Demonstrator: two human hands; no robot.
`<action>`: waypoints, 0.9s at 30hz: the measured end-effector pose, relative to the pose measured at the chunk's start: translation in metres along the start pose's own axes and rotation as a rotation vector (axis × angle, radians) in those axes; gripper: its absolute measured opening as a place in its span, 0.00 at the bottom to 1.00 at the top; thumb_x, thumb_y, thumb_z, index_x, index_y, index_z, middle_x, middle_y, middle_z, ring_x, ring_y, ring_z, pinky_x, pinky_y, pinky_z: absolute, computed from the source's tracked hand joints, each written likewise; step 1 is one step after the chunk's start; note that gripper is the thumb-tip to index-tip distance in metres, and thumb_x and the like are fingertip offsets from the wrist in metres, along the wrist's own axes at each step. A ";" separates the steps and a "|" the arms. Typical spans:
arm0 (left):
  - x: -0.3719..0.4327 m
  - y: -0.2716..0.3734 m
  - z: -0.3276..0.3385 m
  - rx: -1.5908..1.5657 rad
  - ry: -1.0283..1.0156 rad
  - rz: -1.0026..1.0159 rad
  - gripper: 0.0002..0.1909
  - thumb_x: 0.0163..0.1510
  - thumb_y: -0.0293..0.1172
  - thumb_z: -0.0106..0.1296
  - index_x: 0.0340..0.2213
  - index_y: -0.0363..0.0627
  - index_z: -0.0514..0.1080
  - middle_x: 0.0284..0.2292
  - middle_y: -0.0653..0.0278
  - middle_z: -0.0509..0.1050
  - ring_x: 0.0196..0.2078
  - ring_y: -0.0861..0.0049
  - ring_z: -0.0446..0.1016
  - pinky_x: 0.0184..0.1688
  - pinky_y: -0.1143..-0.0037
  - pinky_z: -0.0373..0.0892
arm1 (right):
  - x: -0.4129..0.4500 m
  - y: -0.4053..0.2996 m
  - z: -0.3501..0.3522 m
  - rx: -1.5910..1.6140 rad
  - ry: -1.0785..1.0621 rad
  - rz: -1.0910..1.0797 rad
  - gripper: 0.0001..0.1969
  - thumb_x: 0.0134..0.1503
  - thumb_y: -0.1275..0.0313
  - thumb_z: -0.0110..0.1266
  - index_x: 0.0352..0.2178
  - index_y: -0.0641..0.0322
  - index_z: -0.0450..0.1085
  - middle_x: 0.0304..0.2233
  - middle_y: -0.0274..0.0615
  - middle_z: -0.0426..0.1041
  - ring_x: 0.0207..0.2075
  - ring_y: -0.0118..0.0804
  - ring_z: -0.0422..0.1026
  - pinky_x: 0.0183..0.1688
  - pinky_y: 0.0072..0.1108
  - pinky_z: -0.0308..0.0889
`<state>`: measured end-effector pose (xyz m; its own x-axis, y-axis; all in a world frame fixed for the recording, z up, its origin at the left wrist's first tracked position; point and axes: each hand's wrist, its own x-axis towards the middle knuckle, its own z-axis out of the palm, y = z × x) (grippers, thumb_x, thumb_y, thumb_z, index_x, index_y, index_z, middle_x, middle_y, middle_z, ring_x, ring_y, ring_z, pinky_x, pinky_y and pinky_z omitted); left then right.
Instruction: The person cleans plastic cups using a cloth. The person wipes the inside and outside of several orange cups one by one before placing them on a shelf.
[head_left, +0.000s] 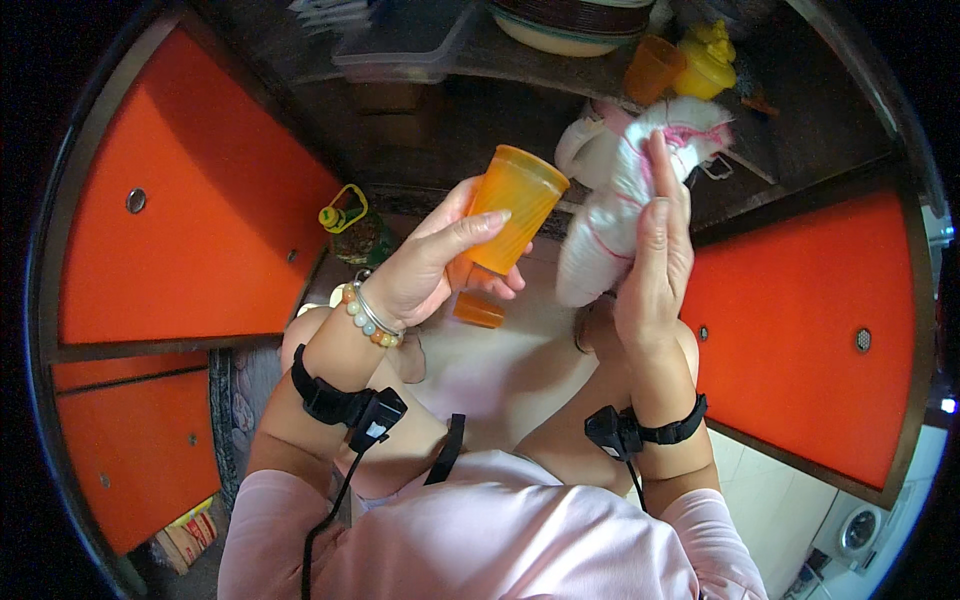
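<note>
My left hand (439, 262) holds a translucent orange plastic cup (517, 206) with slanted ridges, its mouth tilted up to the right. Against the palm of my right hand (660, 255) is a white cloth (600, 244) with pink stitching, bunched and hanging down. The grip on the cloth is partly hidden, as I see this hand edge-on. Below the left hand, a second orange object (478, 310), perhaps another cup, shows over the pale floor (480, 375). Behind the cloth is a white handled item (581, 150), partly covered.
Orange cabinet doors stand swung out at left (195, 202) and right (810, 330). On the dark cabinet shelf (517, 82) are a clear plastic box (401, 56), stacked bowls (577, 37), an orange cup (652, 71) and a yellow lidded container (706, 67). A yellow-handled bottle (356, 236) stands at left.
</note>
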<state>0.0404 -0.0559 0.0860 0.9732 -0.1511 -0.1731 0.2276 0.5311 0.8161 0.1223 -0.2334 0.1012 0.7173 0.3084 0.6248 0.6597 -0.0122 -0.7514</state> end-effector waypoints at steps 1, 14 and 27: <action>0.000 -0.001 0.003 0.028 0.029 -0.014 0.26 0.53 0.42 0.43 0.49 0.46 0.50 0.35 0.57 0.67 0.28 0.74 0.72 0.27 0.79 0.71 | 0.004 -0.006 0.001 -0.075 -0.040 -0.039 0.23 0.57 0.68 0.36 0.52 0.68 0.53 0.47 0.49 0.60 0.48 0.39 0.58 0.52 0.23 0.50; 0.010 -0.007 -0.009 0.587 0.103 0.353 0.28 0.37 0.31 0.54 0.42 0.38 0.59 0.36 0.59 0.69 0.32 0.69 0.71 0.38 0.73 0.67 | 0.003 -0.015 0.025 0.323 -0.054 0.186 0.27 0.43 0.79 0.59 0.43 0.63 0.53 0.34 0.40 0.68 0.31 0.23 0.68 0.29 0.10 0.62; 0.003 -0.008 0.008 0.929 0.387 0.552 0.31 0.33 0.33 0.56 0.40 0.37 0.58 0.29 0.45 0.70 0.33 0.53 0.71 0.34 0.67 0.69 | 0.012 -0.013 0.038 -0.578 -0.120 -0.183 0.22 0.42 0.59 0.59 0.34 0.65 0.67 0.29 0.49 0.67 0.30 0.44 0.67 0.34 0.25 0.64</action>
<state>0.0416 -0.0669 0.0831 0.9141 0.2628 0.3087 -0.1882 -0.3992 0.8973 0.1140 -0.1934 0.1108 0.5733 0.4582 0.6792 0.8082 -0.4525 -0.3769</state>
